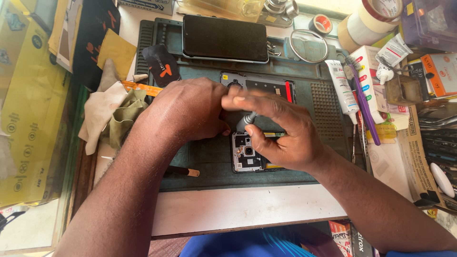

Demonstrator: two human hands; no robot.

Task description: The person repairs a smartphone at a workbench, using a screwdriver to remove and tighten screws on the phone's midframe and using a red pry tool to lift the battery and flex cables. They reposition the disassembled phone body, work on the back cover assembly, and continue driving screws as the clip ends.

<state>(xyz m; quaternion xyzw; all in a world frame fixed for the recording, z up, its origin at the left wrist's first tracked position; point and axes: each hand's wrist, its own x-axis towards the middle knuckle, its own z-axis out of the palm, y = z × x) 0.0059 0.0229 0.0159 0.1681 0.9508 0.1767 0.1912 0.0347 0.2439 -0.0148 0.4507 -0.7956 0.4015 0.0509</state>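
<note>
Phone [250,154]: back cover off, board and camera exposed, lying mid-mat [328,114] on tabletop. Right hand [281,131] closed around grey screwdriver [245,121], tip on phone. Left hand [190,109] curled, steadying phone, grip unclear. Black phone [225,38] lies at far edge.

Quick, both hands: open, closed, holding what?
Left hand: curled, knuckles up, pressing down on the opened phone; grip hidden.
Right hand: closed on a grey-handled screwdriver.

The left hand [188,112] and right hand [281,135] cover most of the opened phone [247,154]; the grey tool's [245,121] tip is hidden, perhaps a screwdriver.
</note>
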